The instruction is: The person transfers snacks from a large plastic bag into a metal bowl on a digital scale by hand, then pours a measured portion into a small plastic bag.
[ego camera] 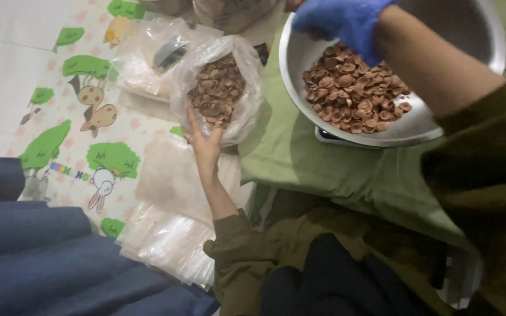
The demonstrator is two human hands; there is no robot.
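Left hand (205, 143) cups the clear bag (221, 88) from below, fingers closed on it, mouth propped open at ten o'clock of the bowl (469, 35). Gloved right hand (341, 20) hovers over the brown slices (355, 93); its grip I can't tell.

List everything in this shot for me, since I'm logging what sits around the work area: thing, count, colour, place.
Clear bag of brown pieces: one, clear plastic, brown contents, upper middle, held open.
Metal bowl: one, silver, upper right, holding brown pieces.
Green cloth: one, olive green, under the bowl.
Stack of empty clear bags: several, clear, lower middle on the mat.
Second clear bag: one, clear with a dark item inside, upper left.
Play mat: one, pale with green trees and animals, left.
Blue fabric: one, dark blue, lower left.
Left hand: bare, gripping the bag's lower edge.
Right hand: blue glove, over the bowl.
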